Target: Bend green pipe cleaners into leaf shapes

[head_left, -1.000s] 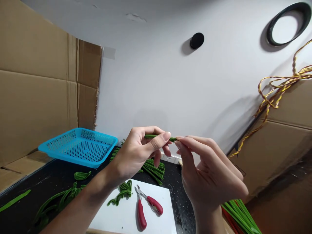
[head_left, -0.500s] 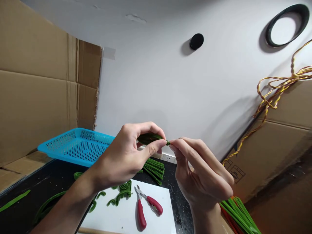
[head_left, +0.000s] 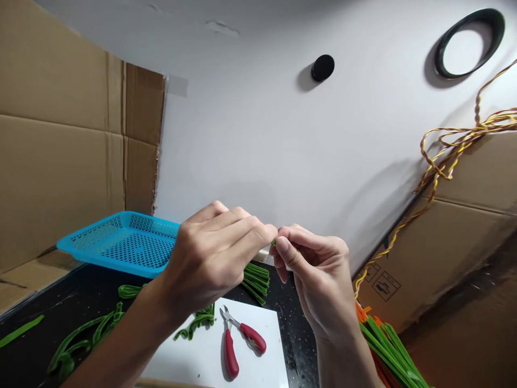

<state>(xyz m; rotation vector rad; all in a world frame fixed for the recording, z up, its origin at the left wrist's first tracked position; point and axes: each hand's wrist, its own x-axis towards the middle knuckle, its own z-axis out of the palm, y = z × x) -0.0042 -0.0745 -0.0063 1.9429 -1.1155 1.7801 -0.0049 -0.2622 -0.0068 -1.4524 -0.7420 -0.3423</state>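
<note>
My left hand [head_left: 220, 253] and my right hand [head_left: 317, 269] meet at the fingertips above the work surface. Between them only a small green tip of a pipe cleaner [head_left: 273, 243] shows; the rest is hidden behind my fingers. My left hand has its back to me and its fingers closed. Thumb and forefinger of my right hand pinch the green tip. Below lie red-handled nippers [head_left: 230, 353], jaws apart, on a white board [head_left: 181, 361]. Curled green pipe cleaner pieces [head_left: 197, 325] rest left of the nippers.
A blue perforated basket [head_left: 139, 253] stands at the back left. Straight green pipe cleaners [head_left: 257, 280] lie behind the board, with bent ones [head_left: 81, 339] at the left. A green and orange bundle [head_left: 388, 345] is at the right, near a cardboard box [head_left: 456, 237] and twisted wire [head_left: 438, 178].
My left hand has rolled over, its back now toward me, hiding the green pipe cleaner it held. My right hand has turned so its thumb faces me, still pinching the end.
</note>
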